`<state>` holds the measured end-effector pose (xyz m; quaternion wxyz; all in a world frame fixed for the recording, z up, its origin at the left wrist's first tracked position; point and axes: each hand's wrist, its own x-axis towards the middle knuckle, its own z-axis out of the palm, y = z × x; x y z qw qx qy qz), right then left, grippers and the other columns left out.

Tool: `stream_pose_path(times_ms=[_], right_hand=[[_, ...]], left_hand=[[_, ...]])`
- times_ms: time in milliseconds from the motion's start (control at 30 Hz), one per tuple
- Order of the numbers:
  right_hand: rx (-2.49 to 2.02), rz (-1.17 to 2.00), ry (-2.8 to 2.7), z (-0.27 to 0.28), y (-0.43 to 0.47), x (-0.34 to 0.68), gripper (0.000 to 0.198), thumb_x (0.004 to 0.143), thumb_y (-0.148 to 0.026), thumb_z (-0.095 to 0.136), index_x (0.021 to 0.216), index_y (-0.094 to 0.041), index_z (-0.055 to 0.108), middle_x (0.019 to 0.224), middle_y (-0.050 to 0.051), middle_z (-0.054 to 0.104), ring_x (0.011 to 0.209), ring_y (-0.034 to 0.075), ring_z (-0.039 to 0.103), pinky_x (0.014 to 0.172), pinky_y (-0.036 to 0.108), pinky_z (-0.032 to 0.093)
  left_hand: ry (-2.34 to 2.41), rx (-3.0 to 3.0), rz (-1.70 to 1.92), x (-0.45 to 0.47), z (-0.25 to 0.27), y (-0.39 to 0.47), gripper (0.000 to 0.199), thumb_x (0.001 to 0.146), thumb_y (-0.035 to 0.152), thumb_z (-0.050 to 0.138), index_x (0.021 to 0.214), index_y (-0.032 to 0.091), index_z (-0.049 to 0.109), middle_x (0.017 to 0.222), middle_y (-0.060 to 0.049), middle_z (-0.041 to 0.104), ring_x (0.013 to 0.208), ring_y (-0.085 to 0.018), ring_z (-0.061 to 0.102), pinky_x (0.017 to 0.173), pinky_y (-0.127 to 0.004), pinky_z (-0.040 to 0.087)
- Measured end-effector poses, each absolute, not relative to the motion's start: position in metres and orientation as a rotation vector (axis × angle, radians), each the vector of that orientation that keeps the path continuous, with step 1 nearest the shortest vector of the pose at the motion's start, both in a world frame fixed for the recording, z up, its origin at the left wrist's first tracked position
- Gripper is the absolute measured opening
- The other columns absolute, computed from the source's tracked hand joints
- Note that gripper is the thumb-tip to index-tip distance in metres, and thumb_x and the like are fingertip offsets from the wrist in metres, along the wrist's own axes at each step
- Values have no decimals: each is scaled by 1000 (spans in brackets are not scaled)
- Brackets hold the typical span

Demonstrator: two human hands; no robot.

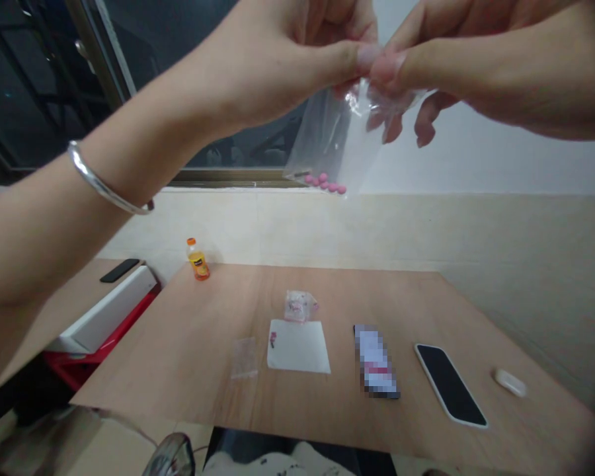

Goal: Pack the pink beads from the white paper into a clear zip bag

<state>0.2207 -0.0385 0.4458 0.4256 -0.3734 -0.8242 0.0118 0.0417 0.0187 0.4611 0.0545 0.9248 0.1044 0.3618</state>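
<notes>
Raised high in front of the window and wall, both my hands pinch the top of a clear plastic bag (pixel 322 142). Several small pink beads or pills (pixel 323 182) rest in its bottom corner; which they are I cannot tell. My left hand (pixel 322 46), below whose wrist a silver bangle sits, has its thumb pressed at the bag's mouth. My right hand (pixel 426 66) meets it there, thumb against thumb, with its other fingers curled behind the plastic. Below, on the table, lie a white paper sheet (pixel 298 347), a crumpled clear bag (pixel 299 305) and a flat clear bag (pixel 244 357).
On the wooden table (pixel 178 370) stand an orange-capped bottle (pixel 198 260) at the back left and, toward the right, a blurred-screen phone (pixel 375 360), a white-edged phone (pixel 450 385) and a small white case (pixel 510 383). A white box (pixel 109 311) and a dark phone (pixel 119 270) are at left.
</notes>
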Motion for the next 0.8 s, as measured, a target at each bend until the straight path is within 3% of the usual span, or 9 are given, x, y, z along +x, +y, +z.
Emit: stream_pose_path(times_ms=[100,300,433,633,733,800], right_hand=[[-1286,-255,-2118,440,-50,213,34,76,-42,50,84,-11,61,65,-9,60,54,-4,50,50,18,31],[-1201,31,-2288,416,-51,216,32,85,-41,49,78,-11,57,60,-7,56,49,-2,46,47,16,31],[-1140,172,-2425,395,-43,224,32,90,-42,49,79,-13,57,53,-5,53,44,1,42,45,17,28],[-1246,487,-2438,351,-25,229,35,90,-47,46,88,-14,56,48,-5,51,43,6,43,49,19,30],[-1252,601,-2424,313,-5,230,33,89,-45,47,88,-14,56,50,-4,54,45,7,47,49,19,32],[-1241,626,-2437,283,14,230,28,89,-40,48,87,-14,57,55,-2,58,49,9,51,52,19,34]], left_hand=[[265,2830,1143,41,444,20,30,83,25,52,93,-3,58,79,1,58,88,-13,62,76,-26,44],[283,2775,1248,35,398,24,32,81,42,59,80,10,64,78,-4,68,76,-11,63,73,-24,47],[358,2782,1188,30,370,25,34,82,46,57,77,13,66,75,-3,69,72,-11,63,85,-29,45],[471,2843,976,21,325,35,24,87,35,52,79,18,66,75,4,69,65,-7,59,105,-39,27],[504,2815,893,19,289,51,22,87,33,52,82,18,67,76,3,69,65,-7,59,102,-36,30],[518,2726,828,18,261,67,23,87,32,51,83,16,67,79,-1,70,71,-10,61,89,-28,40]])
